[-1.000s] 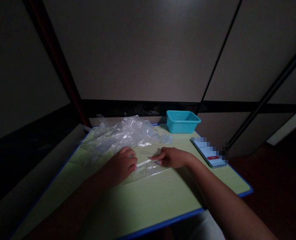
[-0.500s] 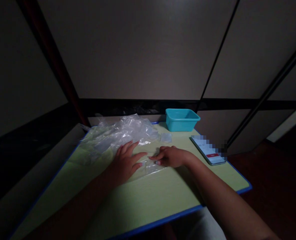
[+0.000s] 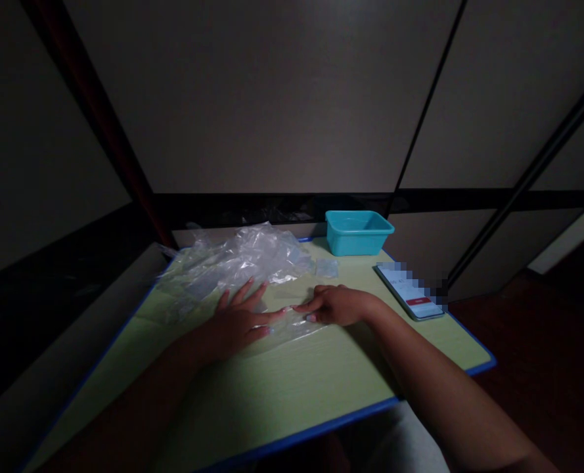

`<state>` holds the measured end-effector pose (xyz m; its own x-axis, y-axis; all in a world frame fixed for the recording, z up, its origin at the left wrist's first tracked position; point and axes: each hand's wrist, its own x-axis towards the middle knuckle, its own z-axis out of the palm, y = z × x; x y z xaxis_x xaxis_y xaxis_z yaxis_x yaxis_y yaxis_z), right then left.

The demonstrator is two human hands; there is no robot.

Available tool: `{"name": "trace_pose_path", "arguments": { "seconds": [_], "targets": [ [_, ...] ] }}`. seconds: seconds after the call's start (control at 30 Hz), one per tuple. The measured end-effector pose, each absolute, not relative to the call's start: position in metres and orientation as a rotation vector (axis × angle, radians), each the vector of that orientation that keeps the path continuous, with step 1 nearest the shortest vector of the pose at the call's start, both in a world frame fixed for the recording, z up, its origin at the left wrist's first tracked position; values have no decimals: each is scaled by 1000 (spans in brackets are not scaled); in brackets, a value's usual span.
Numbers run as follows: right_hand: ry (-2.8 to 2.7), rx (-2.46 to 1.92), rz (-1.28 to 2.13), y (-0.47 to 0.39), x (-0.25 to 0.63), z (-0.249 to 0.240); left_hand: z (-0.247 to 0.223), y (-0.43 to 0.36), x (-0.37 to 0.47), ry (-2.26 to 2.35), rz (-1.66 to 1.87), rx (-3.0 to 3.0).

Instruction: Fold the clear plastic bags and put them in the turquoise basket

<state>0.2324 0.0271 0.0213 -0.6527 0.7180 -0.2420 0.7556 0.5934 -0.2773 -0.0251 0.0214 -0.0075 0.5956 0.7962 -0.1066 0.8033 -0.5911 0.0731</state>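
A clear plastic bag (image 3: 292, 332) lies flat on the table in front of me, its near edge catching the light. My left hand (image 3: 235, 326) rests over its left part, palm down, with the fingers spread and the index fingertip on the plastic. At the bag's right end, my right hand (image 3: 338, 306) has its fingers curled and its index finger pointing left; the thumb and index finger close on the plastic. The two index fingertips nearly meet. Beyond my left hand lies a heap of crumpled clear plastic bags (image 3: 267, 253).
A small folded clear plastic piece (image 3: 326, 267) lies right of the heap. Behind it, a turquoise basket (image 3: 358, 242) stands at the table's back edge. A phone (image 3: 412, 295) lies at the right. The pale green table (image 3: 292, 401) has a blue rim, with wall panels behind.
My left hand has shifted slightly left and flattened, its fingers spreading wider over the plastic. My right hand stays almost in place, still at the bag's right end.
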Motion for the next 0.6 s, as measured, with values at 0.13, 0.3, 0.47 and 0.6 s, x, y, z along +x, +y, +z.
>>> {"name": "trace_pose_path", "arguments": {
  "seconds": [0.13, 0.3, 0.47, 0.6],
  "targets": [
    [2740, 1262, -576, 28, 234, 19, -5, 20, -27, 1377, -123, 2692],
    [2870, 1214, -590, 29, 233, 15, -1, 17, -26, 1444, -153, 2676],
    [3082, 1389, -337, 16, 217, 16, -4, 18, -28, 1439, -160, 2670],
    [2993, 1258, -386, 3, 198, 9, -18, 25, -35, 1488, -60, 2686]
  ]
}}
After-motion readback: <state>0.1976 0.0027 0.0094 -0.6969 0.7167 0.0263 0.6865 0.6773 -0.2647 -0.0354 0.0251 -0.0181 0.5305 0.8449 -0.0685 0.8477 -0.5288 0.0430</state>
